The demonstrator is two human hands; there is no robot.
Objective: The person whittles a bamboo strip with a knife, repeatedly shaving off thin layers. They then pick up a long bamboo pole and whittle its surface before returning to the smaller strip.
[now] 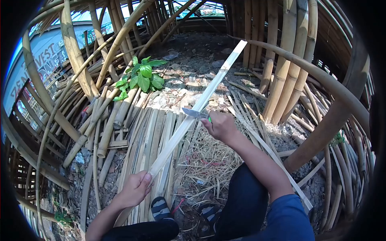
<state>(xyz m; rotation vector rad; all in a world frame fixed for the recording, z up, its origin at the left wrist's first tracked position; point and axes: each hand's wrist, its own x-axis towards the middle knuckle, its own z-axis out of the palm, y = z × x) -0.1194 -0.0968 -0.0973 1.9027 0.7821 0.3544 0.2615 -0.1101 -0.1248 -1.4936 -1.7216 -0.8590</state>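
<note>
While the left hand (pixel 135 188) grips the near part of a long pale bamboo strip (pixel 173 142), there's the right hand (pixel 221 125), up ahead and to the right, clenched firmly around a knife (pixel 191 113)! A touch of green handle shows beside the fingers, the rest hidden in that fist, and the blade points left, straight across the strip around its middle; whether the edge bites in, I cannot tell from here.

And what a line that strip draws, slanting from the left hand at the near left to its tip at the far right, raised over the ground! Below it, a row of split slats (pixel 144 128) runs away from the person, side by side, and to the right of those lies a tangle of pale shavings (pixel 209 160). Two sandalled feet down at the near edge, the left sandal (pixel 161 209) right by the slats!

Over on the far left, a leafy green plant (pixel 145 76) catches full sun above stacked bamboo lengths. Across on the right, thick upright poles (pixel 293 72) stand bunched together, and another long strip (pixel 273 156) lies slantwise nearer the right arm.
</note>
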